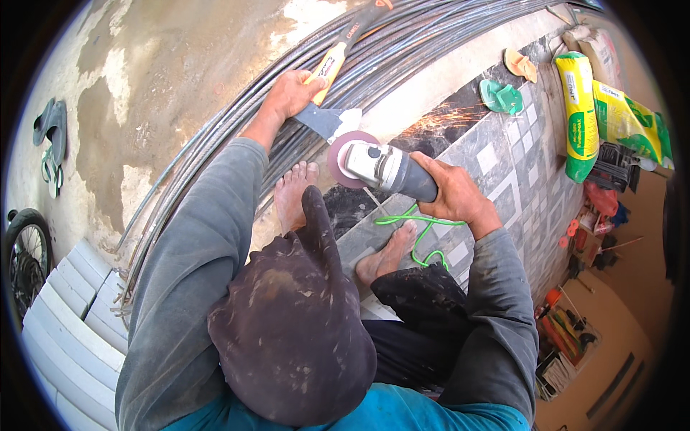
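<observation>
My left hand [291,95] grips the yellow handle of a putty scraper [327,118], its flat metal blade pointing down toward the grinder. My right hand [454,190] holds the grey body of an angle grinder [381,167]. Its reddish disc [339,159] touches the scraper blade's edge. Orange sparks [453,115] fly off to the right over the tiled floor. A green cord [420,233] loops from the grinder past my bare feet [295,194].
A bundle of long steel bars [215,144] curves across the concrete. Patterned floor tiles [517,172] lie to the right. Yellow-green sacks [578,108] and sandals [503,97] lie beyond. White blocks [72,316] and a wheel [25,258] are at left.
</observation>
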The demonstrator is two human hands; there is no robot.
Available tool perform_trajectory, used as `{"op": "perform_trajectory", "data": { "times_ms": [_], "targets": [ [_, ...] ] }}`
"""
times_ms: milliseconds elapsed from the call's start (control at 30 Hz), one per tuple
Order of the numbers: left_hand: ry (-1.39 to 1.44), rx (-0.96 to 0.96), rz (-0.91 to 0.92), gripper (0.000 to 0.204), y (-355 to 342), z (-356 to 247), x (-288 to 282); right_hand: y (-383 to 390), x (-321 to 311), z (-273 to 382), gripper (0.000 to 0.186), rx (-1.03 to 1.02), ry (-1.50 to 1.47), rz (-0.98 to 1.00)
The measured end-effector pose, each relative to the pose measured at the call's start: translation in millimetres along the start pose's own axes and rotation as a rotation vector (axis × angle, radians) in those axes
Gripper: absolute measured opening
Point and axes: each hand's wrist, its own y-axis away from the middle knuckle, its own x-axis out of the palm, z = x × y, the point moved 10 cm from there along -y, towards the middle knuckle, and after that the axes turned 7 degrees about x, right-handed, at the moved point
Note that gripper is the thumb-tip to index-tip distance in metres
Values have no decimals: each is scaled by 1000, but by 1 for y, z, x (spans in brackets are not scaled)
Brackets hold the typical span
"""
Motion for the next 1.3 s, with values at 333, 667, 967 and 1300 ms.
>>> {"op": "perform_trajectory", "data": {
  "times_ms": [333, 667, 967, 1300],
  "targets": [
    [15, -50, 25, 54, 1, 0, -1, 5, -7, -5, 86, -32, 10, -49],
    [27, -47, -5, 50, 3, 1, 0, 6, -7, -2, 86, -18, -14, -22],
    [33, -57, 39, 52, 2, 0, 1, 0, -20, -20, 87, 56, -86, -76],
    [7, -1, 26, 54, 0, -4, -1, -3, -25, -23, 85, 70, -85, -107]
  ]
}}
